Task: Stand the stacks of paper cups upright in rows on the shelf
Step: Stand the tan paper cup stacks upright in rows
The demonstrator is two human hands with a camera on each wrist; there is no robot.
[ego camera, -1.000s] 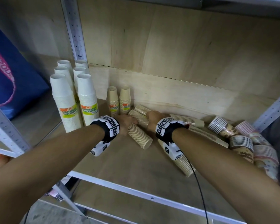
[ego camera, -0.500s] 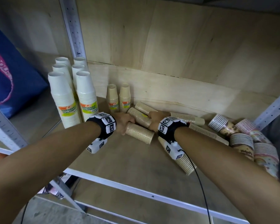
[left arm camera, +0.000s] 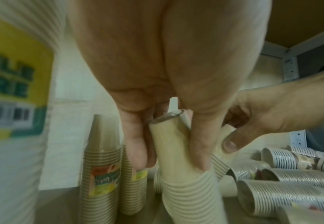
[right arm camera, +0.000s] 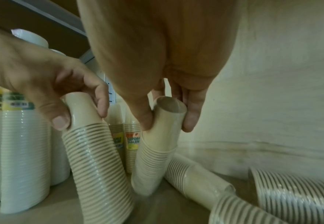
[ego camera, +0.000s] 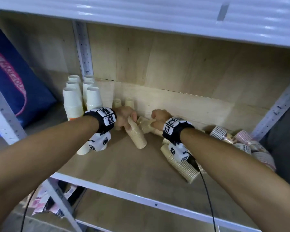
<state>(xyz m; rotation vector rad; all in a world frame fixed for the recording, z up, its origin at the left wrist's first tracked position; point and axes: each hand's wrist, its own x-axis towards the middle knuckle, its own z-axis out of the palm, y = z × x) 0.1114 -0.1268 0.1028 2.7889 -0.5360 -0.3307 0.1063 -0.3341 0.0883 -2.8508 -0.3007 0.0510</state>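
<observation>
Two beige paper cup stacks lean steeply on the wooden shelf (ego camera: 124, 166), narrow ends up. My left hand (ego camera: 124, 117) grips the top of the left stack (ego camera: 137, 136); in the left wrist view its fingers (left arm camera: 136, 151) and thumb curl round that stack (left arm camera: 176, 189). My right hand (ego camera: 157, 119) pinches the top of the right stack (ego camera: 146, 126), seen in the right wrist view as hand (right arm camera: 166, 121) on stack (right arm camera: 153, 159). Two small beige stacks (ego camera: 122, 102) stand upright behind. Several tall white stacks (ego camera: 74, 104) stand in rows at the left.
More beige stacks (ego camera: 182, 166) lie flat under my right forearm. Patterned stacks (ego camera: 241, 141) lie jumbled at the right by the post. A blue bag (ego camera: 10, 81) fills the left bay. The upper shelf edge (ego camera: 157, 14) hangs overhead; a white front rail (ego camera: 141, 200) borders the shelf.
Both hands have raised the narrow ends of their beige stacks, which lay flat before and now lean steeply. The head view has tilted upward.
</observation>
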